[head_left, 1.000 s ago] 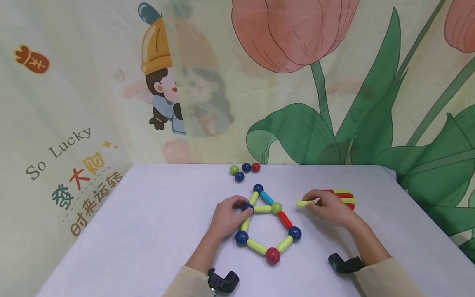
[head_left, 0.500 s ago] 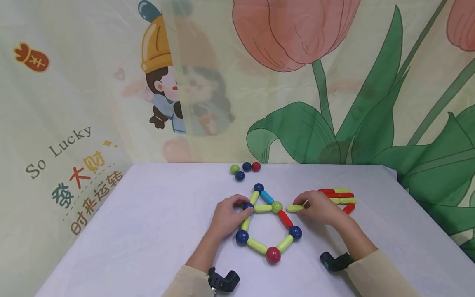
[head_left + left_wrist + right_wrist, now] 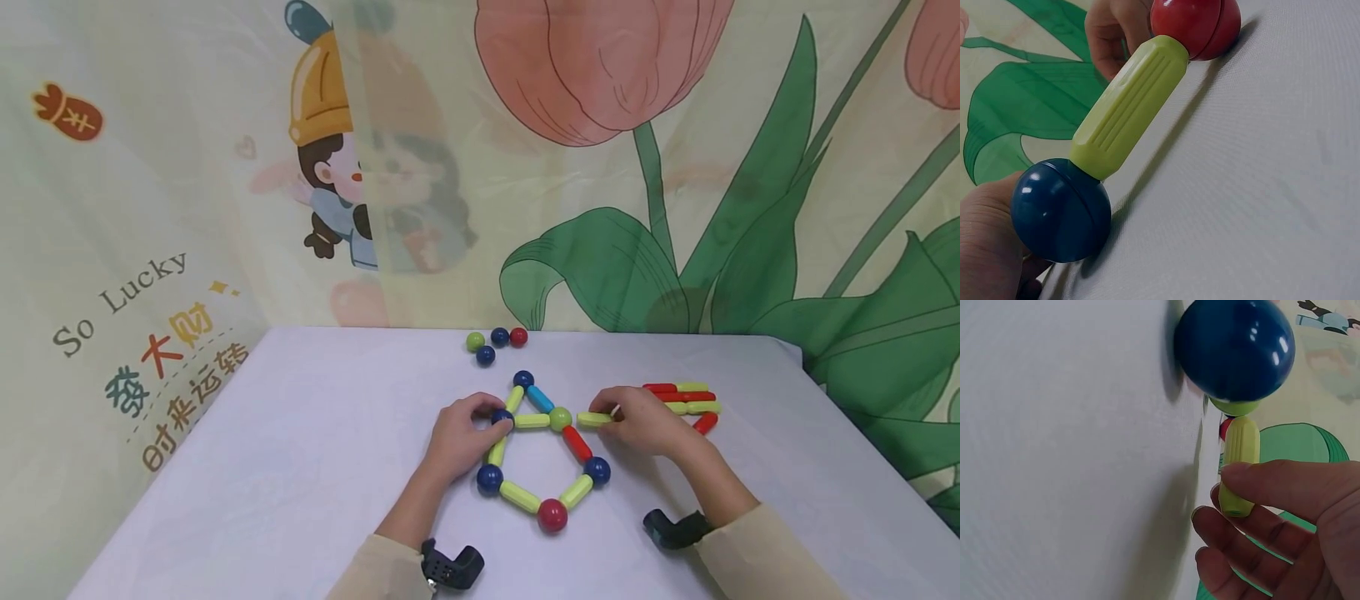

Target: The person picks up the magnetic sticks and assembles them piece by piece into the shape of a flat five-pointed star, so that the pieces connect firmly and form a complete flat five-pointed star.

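Note:
A frame of coloured magnetic rods and balls lies on the white table, a triangle (image 3: 532,422) atop a larger loop with a red ball (image 3: 552,516) at its near corner. My left hand (image 3: 463,437) pinches the blue ball (image 3: 501,417) at the frame's left joint, partly covering it. Between thumb and fingers, my right hand (image 3: 641,421) pinches a yellow-green rod (image 3: 1242,447). The rod's free end points at the green ball (image 3: 560,418), a small gap apart. In the left wrist view, a blue ball (image 3: 1061,210) joins a yellow-green rod (image 3: 1130,107).
Several loose balls, including a green ball (image 3: 475,342) and a red ball (image 3: 518,337), sit near the table's back edge. Red and yellow-green rods (image 3: 697,397) lie behind my right hand. A printed cloth (image 3: 420,167) hangs behind the table.
My right hand has moved left with the yellow-green rod, from beside the rod pile to close by the green ball. My left hand stays on the blue ball.

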The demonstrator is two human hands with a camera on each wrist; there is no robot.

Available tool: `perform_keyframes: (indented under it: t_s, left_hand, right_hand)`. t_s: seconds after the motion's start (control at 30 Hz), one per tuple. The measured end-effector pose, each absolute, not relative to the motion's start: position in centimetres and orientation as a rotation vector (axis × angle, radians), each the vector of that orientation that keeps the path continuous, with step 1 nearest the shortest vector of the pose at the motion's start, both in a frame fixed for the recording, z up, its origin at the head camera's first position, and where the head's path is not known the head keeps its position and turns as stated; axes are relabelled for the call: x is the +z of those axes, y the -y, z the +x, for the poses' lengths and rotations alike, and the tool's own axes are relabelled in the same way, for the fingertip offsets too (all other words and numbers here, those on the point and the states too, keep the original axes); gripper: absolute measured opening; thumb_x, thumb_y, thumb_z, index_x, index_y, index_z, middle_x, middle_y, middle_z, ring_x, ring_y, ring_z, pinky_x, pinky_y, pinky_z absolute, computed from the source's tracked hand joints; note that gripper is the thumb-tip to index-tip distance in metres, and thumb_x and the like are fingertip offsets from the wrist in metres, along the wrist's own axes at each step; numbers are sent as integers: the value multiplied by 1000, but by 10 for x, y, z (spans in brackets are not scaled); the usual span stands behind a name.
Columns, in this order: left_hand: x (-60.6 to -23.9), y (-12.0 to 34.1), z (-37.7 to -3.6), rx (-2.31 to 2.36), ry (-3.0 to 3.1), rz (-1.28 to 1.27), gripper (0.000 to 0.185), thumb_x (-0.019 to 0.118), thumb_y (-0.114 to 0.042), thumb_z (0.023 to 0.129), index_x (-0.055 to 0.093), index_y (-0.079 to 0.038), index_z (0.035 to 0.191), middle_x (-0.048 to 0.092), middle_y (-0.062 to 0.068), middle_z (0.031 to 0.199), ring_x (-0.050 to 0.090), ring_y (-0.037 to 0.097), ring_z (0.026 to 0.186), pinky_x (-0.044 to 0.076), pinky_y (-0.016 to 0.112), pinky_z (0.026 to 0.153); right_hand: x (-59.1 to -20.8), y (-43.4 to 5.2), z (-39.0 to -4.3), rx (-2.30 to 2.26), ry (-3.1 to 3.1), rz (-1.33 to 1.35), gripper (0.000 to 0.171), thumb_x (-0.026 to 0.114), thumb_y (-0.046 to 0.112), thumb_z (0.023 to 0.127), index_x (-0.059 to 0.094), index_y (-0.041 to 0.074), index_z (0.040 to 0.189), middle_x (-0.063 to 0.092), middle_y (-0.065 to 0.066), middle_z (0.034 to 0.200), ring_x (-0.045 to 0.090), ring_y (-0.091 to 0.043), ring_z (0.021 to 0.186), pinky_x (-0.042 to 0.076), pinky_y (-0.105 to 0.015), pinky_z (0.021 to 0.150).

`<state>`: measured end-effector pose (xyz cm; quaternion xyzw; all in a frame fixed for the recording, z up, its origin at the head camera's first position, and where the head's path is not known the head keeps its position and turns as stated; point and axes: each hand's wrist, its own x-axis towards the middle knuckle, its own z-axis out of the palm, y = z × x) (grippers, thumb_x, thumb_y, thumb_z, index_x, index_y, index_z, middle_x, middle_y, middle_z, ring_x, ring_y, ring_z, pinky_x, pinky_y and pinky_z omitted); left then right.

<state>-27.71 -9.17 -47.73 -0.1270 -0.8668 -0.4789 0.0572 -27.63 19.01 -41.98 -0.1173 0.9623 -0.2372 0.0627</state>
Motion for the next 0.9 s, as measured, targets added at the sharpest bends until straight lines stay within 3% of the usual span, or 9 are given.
perform_keyframes:
  t_s: [0.47,0.9]
  left_hand:
    - [-476,91,-277,-1457,2638,-368,24,77,-30,92,73,-19,113,75,0,114,66,22,113,51,47,104]
    - [-478,93,-277,-1452,2633,-377,25,75,-29,94,73,-19,117,75,0,115,67,22,114,51,47,105]
  right_hand:
    - [-420,-194,-274,-723,-2907,-318,25,80,11,87,73,10,111,69,-5,101,62,-18,89,61,-37,78]
    - [-413,-245,-259,-744,-3015,-298,19,75,12,91,73,5,109,70,-9,102,65,-24,90,61,-40,78]
